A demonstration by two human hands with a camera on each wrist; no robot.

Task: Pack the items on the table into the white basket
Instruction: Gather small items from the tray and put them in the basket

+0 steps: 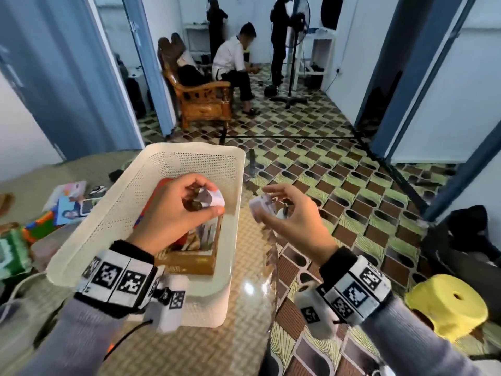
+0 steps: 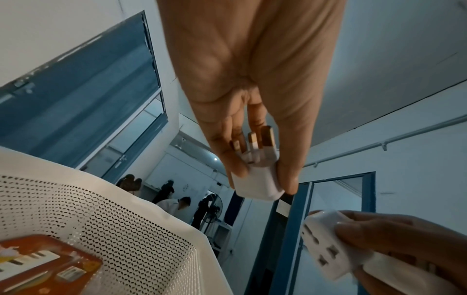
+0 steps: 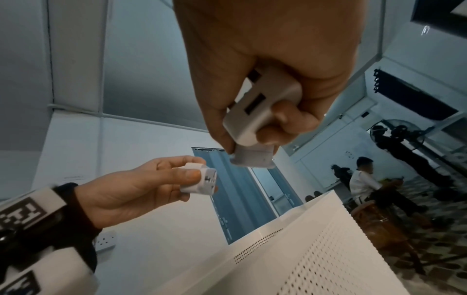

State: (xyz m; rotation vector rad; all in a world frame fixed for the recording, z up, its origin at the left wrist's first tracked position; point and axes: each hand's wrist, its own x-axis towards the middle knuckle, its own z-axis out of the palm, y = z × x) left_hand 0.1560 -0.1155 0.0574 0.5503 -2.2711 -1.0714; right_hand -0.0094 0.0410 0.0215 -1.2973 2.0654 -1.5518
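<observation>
- Patterned table [image 1: 244,335] nearest, w/ white basket [image 1: 151,169] on it, brown box [image 1: 189,263] inside.
- L hand [image 1: 173,213] over basket, fingers curled round white plug adapter [image 2: 257,177], pins toward palm.
- R hand [image 1: 295,218] just right of basket rim, pinched white multi-socket adapter [image 3: 252,119].
- Loose items [image 1: 67,202] left of basket, blurred, possibly cards.
- Far back: seated person [image 1: 233,63], wooden chair [image 1: 200,99].
</observation>
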